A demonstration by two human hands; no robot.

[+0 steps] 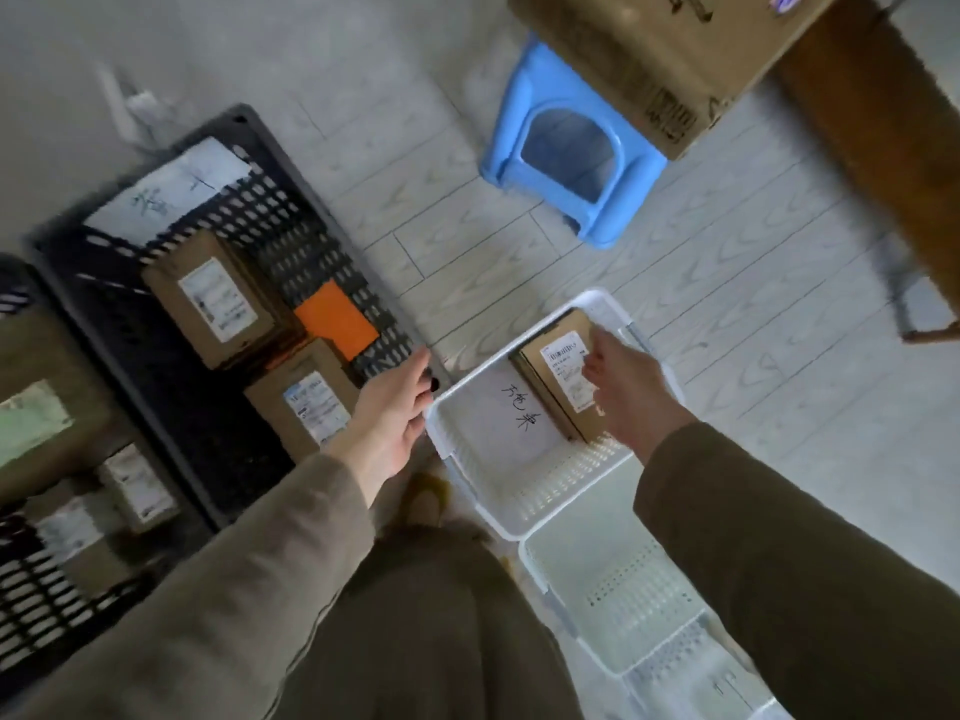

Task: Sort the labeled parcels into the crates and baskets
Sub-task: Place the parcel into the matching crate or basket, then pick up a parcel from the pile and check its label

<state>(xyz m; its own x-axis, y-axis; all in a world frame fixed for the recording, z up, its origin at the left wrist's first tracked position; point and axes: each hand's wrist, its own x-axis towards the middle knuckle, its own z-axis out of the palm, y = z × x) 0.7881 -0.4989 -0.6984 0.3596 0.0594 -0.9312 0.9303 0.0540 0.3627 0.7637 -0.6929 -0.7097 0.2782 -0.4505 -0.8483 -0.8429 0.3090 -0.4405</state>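
Head view: right hand [626,392] placing parcel [558,379] in white basket [545,491], grip obscured, cannot tell; left hand [395,410] slack-fingered, empty; next, release cleanly.

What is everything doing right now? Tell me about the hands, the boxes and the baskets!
Left hand, open, holding nothing.
Right hand, on the parcel; grip unclear.
Parcel, label up, inside the white basket.
White basket, holds that one parcel.
Black crate, holds two labelled parcels and an orange item.
Blue stool, upright on the floor.
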